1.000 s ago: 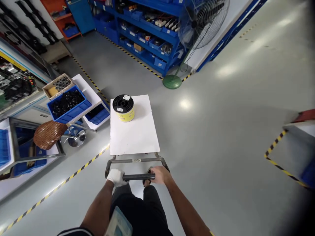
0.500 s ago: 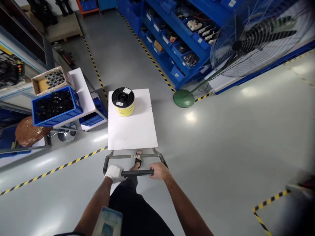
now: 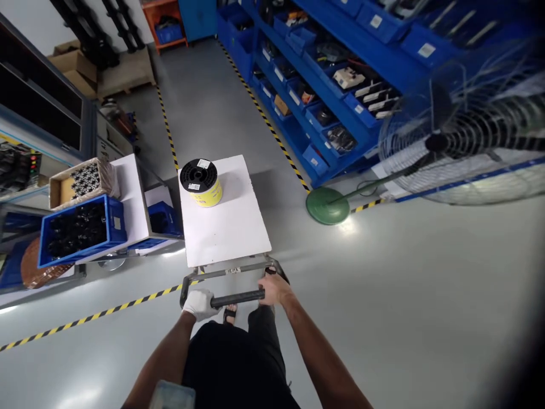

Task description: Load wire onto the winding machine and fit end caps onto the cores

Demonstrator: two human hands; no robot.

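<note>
My left hand (image 3: pixel 200 304), in a white glove, is closed round the left end of the black handlebar (image 3: pixel 237 298) of a cart. Bare, my right hand (image 3: pixel 275 289) wraps the bar's right end. Beyond the handle's bent metal frame lies the cart's flat white top (image 3: pixel 225 233). A spool (image 3: pixel 208 196) with a black flange and yellow wrapping stands upright near the top's far left part; two white labels are stuck on the flange.
On the left, a white table (image 3: pixel 131 207) holds a blue bin (image 3: pixel 117 221) of black parts and a cardboard box (image 3: pixel 55 193). A blue shelf rack (image 3: pixel 340 108) and a standing fan with a green base (image 3: pixel 327 206) are on the right. Yellow-black tape (image 3: pixel 168 133) marks the floor.
The cart has rolled forward between the table and the fan, with both hands still on the bar. The table and fan appear lower in view, and my feet have stepped.
</note>
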